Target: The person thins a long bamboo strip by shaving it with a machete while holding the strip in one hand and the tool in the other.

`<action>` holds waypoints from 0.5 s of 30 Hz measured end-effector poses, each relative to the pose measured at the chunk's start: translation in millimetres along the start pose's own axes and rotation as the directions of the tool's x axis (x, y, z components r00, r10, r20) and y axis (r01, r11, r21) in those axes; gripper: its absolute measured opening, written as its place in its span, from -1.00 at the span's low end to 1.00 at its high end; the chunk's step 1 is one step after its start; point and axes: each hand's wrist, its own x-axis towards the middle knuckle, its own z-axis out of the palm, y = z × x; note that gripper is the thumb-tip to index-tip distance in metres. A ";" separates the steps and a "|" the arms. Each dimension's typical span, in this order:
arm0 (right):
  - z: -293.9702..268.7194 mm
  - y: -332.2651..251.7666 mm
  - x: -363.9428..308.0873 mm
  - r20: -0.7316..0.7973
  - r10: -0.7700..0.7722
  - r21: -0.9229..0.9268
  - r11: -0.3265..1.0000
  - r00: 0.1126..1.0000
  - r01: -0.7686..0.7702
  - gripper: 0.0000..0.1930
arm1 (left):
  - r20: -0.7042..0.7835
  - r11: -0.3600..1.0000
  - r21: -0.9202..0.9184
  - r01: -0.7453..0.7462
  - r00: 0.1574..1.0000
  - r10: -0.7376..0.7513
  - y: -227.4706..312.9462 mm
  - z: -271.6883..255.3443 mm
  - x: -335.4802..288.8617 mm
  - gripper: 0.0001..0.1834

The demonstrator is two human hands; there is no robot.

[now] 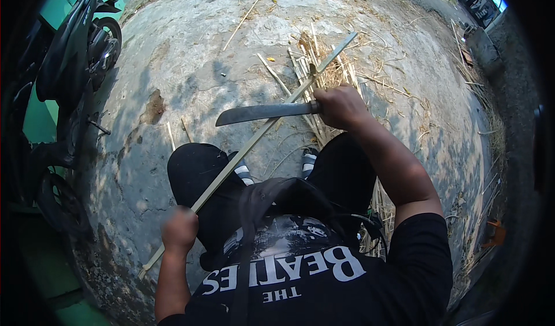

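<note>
A long pale strip [238, 154], apparently split bamboo, runs slantwise from beside my left thigh to the far side of my right hand, with a darker knot near its far end. My left hand [180, 230], smeared by motion, is closed round its near part. In my right hand [342, 105] is the handle of a machete [263, 113]. Its broad, dark blade points left and crosses over the strip ahead of my knees. Whether blade and strip touch, I cannot tell.
Split sticks and shavings [315, 57] lie heaped beyond my right hand, more sticks beside my right leg. A lone thin stick [244, 20] rests farther off on the rough concrete ground [191, 48]. A dark motorbike [72, 65] stands at left, a low wall [520, 89] at right.
</note>
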 end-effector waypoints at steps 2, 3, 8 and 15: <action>5.1 49.3 -1.6 -0.047 0.271 -0.005 0.962 0.961 -0.272 -0.92 | -0.006 1.000 -0.016 -0.013 1.000 0.013 8.0 0.2 3.7 -0.47; 0.7 56.2 6.9 -0.018 0.383 0.014 0.924 0.924 -0.383 -0.90 | -0.027 0.999 -0.024 -0.026 0.999 0.025 11.2 1.2 11.8 -0.48; 36.5 48.1 9.9 0.232 0.468 0.381 0.763 0.853 -0.522 -0.79 | 0.020 0.999 -0.029 -0.029 0.999 0.030 9.4 -5.5 6.7 -0.51; 19.5 10.7 -0.5 0.164 0.419 0.445 0.776 0.893 -0.447 -0.81 | 0.035 1.000 -0.028 0.005 0.999 -0.004 11.6 -6.9 5.0 -0.51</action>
